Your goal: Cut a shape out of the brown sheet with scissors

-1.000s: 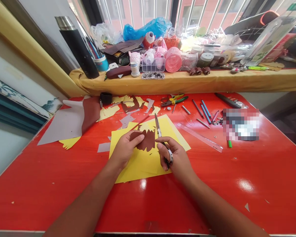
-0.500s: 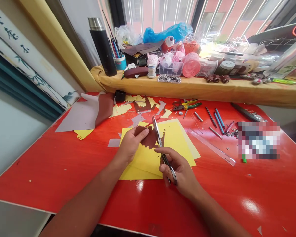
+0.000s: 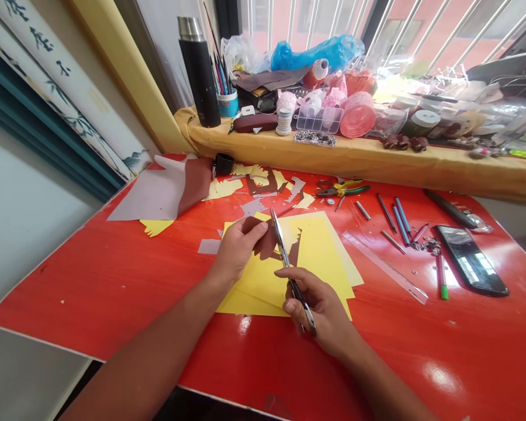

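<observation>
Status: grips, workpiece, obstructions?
Left grip pinching brown piece. Right grip holding scissors near it, contact unclear. Yellow sheets underneath; phone off right, not blocking.

At the frame's centre we see paper sheets (image 3: 326, 257) on the counter (image 3: 135, 292), with a cut piece (image 3: 265, 241) in the left hand (image 3: 240, 245) and scissors (image 3: 281, 237) in the right hand (image 3: 318, 304) above them. Rightward lie a ruler (image 3: 386, 266), then a phone (image 3: 471, 260); behind, pliers (image 3: 344, 189) and scraps (image 3: 223, 189). At upper left, a flask (image 3: 199, 76) stands on the ledge (image 3: 267, 144).

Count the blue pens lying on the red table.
2, side by side between the pliers and the smartphone: the left blue pen and the right blue pen. The yellow sheets could hide more.
</observation>
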Action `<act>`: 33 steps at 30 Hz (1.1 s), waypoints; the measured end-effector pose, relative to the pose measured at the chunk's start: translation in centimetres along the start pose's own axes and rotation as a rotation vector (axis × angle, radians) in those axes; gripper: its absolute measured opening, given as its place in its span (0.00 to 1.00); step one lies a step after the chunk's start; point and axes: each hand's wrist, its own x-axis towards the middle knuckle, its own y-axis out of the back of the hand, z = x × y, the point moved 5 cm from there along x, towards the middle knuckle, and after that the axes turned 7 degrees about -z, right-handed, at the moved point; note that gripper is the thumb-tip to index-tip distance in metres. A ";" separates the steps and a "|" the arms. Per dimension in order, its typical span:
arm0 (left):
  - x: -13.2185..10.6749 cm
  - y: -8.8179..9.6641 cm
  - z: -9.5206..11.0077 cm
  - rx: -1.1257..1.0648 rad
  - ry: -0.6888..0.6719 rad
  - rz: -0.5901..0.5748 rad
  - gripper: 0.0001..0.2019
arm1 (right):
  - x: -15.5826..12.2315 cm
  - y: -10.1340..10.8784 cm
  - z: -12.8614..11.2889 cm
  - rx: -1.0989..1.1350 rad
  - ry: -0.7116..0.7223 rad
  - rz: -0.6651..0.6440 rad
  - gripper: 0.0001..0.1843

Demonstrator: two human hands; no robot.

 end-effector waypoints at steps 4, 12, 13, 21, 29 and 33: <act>-0.1 -0.2 0.3 0.038 -0.010 -0.018 0.17 | -0.1 0.0 0.2 -0.030 -0.028 0.007 0.28; -0.2 -0.2 0.4 0.074 -0.001 -0.009 0.17 | 0.0 0.1 0.5 -0.030 -0.031 0.010 0.30; -0.2 -0.2 0.3 0.076 0.000 -0.014 0.16 | -0.1 0.1 0.5 -0.026 -0.032 0.010 0.30; -0.3 -0.6 0.2 0.062 0.011 -0.065 0.17 | -0.1 0.0 0.3 -0.041 -0.034 0.022 0.27; -0.3 -0.6 0.2 0.073 0.017 -0.068 0.17 | -0.1 -0.1 0.1 -0.061 -0.042 0.031 0.28; -0.3 -0.7 0.4 0.066 0.022 -0.055 0.16 | 0.0 0.0 0.0 -0.060 -0.044 0.035 0.27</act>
